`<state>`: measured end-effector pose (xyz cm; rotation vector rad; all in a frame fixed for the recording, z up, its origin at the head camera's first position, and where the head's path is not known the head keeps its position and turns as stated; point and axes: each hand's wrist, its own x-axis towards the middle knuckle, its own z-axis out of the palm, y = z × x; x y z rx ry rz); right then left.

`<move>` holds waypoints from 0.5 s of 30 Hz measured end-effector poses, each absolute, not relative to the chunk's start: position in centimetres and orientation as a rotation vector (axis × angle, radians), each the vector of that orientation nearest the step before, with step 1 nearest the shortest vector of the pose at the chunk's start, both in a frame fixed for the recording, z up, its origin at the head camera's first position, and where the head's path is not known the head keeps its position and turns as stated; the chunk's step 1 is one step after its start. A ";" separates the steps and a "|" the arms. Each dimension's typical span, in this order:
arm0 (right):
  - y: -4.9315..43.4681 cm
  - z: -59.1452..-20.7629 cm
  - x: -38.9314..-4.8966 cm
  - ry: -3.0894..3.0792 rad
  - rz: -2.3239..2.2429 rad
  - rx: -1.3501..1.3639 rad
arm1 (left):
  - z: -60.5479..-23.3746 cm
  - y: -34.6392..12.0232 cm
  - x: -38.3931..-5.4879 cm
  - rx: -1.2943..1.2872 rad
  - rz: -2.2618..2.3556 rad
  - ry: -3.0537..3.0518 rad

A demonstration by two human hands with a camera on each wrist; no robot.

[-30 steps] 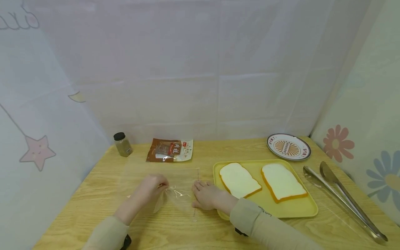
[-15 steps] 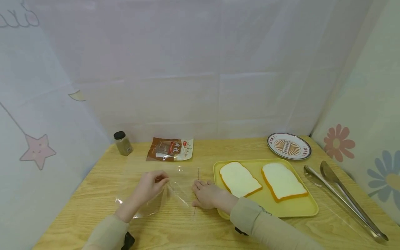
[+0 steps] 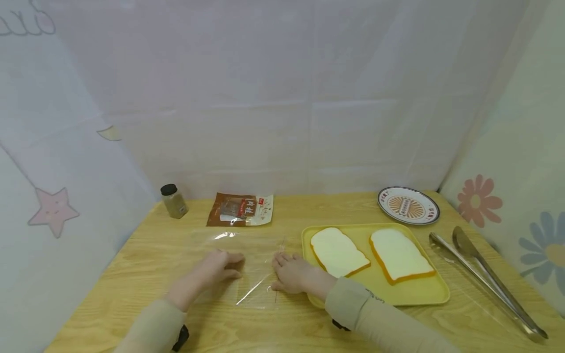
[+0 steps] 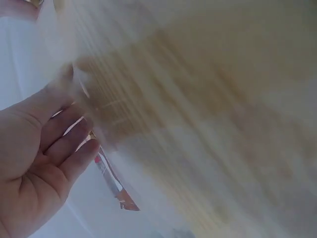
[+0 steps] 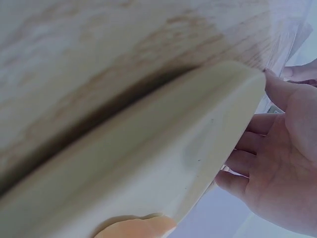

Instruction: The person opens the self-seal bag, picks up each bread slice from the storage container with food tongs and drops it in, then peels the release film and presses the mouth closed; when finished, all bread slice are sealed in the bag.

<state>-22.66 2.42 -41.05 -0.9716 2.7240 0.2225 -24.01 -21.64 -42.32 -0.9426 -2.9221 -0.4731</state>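
Observation:
A clear plastic bag (image 3: 258,272) lies flat on the table, a thin coloured line along its right end and a bright crease across it. My left hand (image 3: 216,268) is over the bag's left part, thumb and fingers parted; in the left wrist view the fingertips (image 4: 89,146) are right at the film. My right hand (image 3: 291,274) rests flat on the bag's right end with its fingers spread. In the right wrist view that hand (image 5: 282,158) is beside the yellow tray (image 5: 163,119). Two white bread slices (image 3: 337,252) with orange crusts lie on the tray.
Metal tongs (image 3: 490,284) lie at the right, near a round patterned plate (image 3: 408,206) at the back. A brown and white packet (image 3: 240,210) lies behind the bag. Further left stands a small jar (image 3: 174,202) with a black lid. Cloth walls enclose the table.
My left hand has let go of the lifted film it pinched, and its fingers have spread. The bag's raised fold has flattened. My right hand has stayed in place.

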 end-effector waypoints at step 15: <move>2.2 -40.6 -22.4 2.712 0.223 -0.977 | -41.5 -20.0 -23.8 -0.915 -0.269 -2.879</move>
